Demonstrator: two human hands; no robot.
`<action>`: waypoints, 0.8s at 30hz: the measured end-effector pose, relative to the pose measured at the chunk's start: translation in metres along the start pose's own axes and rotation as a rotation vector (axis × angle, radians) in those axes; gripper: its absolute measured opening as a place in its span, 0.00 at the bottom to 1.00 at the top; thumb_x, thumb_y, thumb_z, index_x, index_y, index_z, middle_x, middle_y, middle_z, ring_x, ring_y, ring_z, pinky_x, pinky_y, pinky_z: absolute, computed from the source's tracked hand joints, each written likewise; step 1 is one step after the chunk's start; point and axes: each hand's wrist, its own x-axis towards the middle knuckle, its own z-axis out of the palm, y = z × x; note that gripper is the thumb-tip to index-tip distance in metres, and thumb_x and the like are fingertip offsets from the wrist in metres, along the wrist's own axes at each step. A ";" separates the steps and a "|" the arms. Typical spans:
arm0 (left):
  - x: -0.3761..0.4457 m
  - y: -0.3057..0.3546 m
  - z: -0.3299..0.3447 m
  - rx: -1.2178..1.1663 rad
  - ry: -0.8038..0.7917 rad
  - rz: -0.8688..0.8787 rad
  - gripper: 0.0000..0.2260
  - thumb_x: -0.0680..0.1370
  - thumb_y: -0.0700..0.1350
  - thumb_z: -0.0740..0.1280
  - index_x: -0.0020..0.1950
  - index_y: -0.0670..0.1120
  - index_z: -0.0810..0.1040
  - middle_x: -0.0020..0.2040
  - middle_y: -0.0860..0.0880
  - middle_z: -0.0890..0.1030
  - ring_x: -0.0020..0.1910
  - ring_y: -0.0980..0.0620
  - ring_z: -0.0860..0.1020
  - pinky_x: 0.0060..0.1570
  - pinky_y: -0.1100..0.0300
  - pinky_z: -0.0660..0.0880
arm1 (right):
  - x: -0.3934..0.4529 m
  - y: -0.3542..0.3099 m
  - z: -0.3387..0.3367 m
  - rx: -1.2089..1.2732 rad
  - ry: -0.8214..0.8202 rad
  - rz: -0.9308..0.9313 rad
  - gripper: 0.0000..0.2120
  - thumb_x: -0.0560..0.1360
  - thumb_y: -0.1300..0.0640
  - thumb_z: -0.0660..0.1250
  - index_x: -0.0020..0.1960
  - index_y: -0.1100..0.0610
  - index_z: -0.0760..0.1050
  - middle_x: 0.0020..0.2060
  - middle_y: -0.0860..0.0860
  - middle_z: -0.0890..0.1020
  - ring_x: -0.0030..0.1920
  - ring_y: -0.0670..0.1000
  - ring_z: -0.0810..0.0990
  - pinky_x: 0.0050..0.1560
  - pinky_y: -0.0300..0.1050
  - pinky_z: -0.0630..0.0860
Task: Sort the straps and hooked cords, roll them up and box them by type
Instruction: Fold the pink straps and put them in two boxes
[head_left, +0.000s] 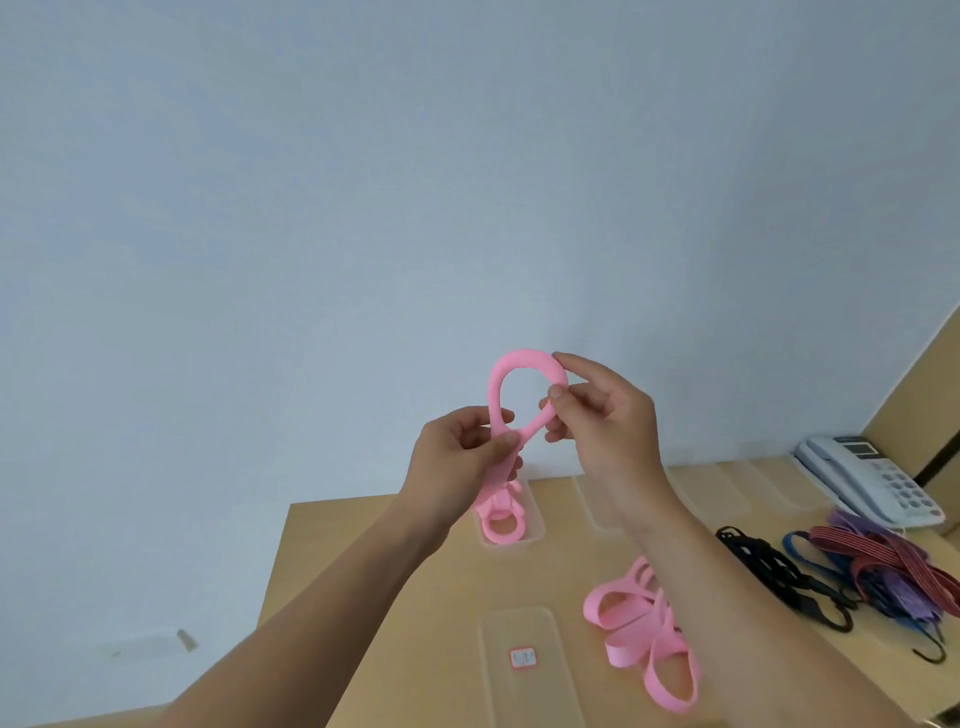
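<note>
I hold a pink strap (497, 387) up in front of the wall, bent into a loop. My left hand (462, 457) pinches the strap where the loop crosses. My right hand (602, 415) pinches the loop's right side between thumb and fingers. The strap's pink clips (501, 517) hang below my left hand, over a clear box (535, 514). More pink straps (644, 629) lie loose on the wooden table (395, 561). A tangle of black, blue, red and purple hooked cords (883, 577) lies at the right.
A clear lid with a red-edged label (522, 657) lies at the near middle. Several clear boxes (727, 483) line the table's far edge. A white desk phone (872, 480) sits at the far right, by a brown panel. The table's left edge drops to the floor.
</note>
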 end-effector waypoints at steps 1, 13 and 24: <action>-0.002 0.003 -0.002 -0.002 0.010 0.004 0.07 0.80 0.40 0.71 0.58 0.44 0.82 0.46 0.41 0.87 0.44 0.42 0.86 0.43 0.57 0.83 | -0.001 -0.002 -0.001 0.001 -0.010 -0.005 0.15 0.78 0.64 0.68 0.57 0.47 0.82 0.37 0.53 0.86 0.37 0.54 0.84 0.48 0.58 0.83; -0.007 0.012 0.022 -0.051 0.014 0.012 0.09 0.79 0.41 0.72 0.59 0.42 0.83 0.44 0.40 0.86 0.44 0.40 0.85 0.56 0.41 0.81 | 0.005 -0.020 -0.028 -0.099 -0.251 -0.232 0.10 0.72 0.47 0.74 0.44 0.53 0.85 0.41 0.44 0.86 0.46 0.47 0.84 0.49 0.35 0.77; -0.004 0.008 0.067 -0.095 -0.076 0.017 0.12 0.83 0.43 0.66 0.60 0.39 0.83 0.58 0.42 0.86 0.52 0.39 0.80 0.65 0.37 0.74 | 0.017 0.020 -0.065 -0.492 -0.196 -0.597 0.05 0.69 0.58 0.73 0.43 0.50 0.85 0.37 0.41 0.82 0.46 0.47 0.77 0.48 0.36 0.72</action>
